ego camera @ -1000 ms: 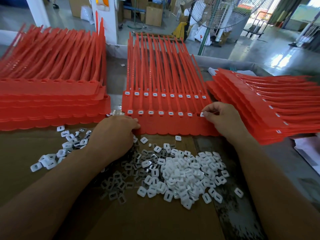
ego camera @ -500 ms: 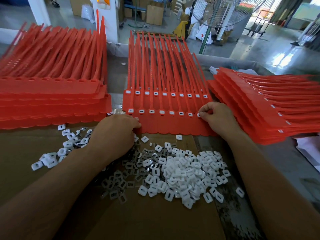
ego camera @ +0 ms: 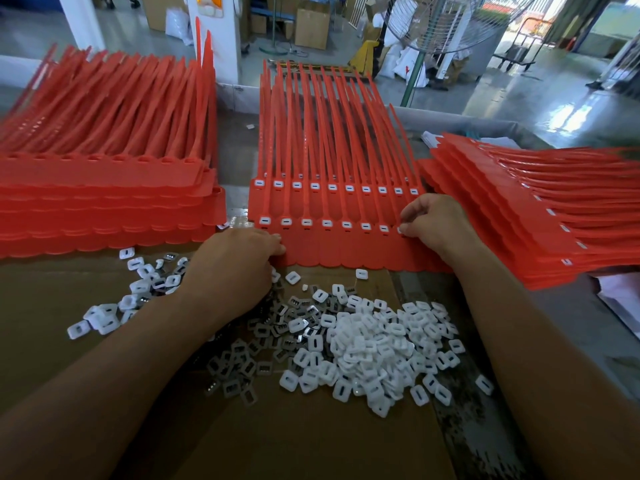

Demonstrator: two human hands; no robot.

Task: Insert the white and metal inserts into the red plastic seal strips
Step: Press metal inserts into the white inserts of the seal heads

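Pinches a white insert (ego camera: 400, 231) between thumb and forefinger of the right hand (ego camera: 438, 223), at the 8th socket of the near row on the middle sheet of red seal strips (ego camera: 332, 251). Shows 7 inserts seated to the left of it in that row and 10 in the row behind. Rests the left hand (ego camera: 235, 268) knuckles up at the sheet's near left corner, fingertips touching its edge and fingers curled under; cannot tell whether around anything.

Spread on brown cardboard (ego camera: 311, 445) just in front of the sheet: a heap of loose white inserts (ego camera: 374, 348) between the 2 forearms, darker metal inserts (ego camera: 263, 341) mixed in at its left side, a smaller scatter (ego camera: 138, 285) further left.

Flanked on the grey table (ego camera: 571, 341) by a left stack (ego camera: 104, 202) of red strips and a right stack (ego camera: 519, 220), the latter with white inserts showing along its edge. Beyond the table, a standing fan (ego camera: 443, 22) on a shiny floor.
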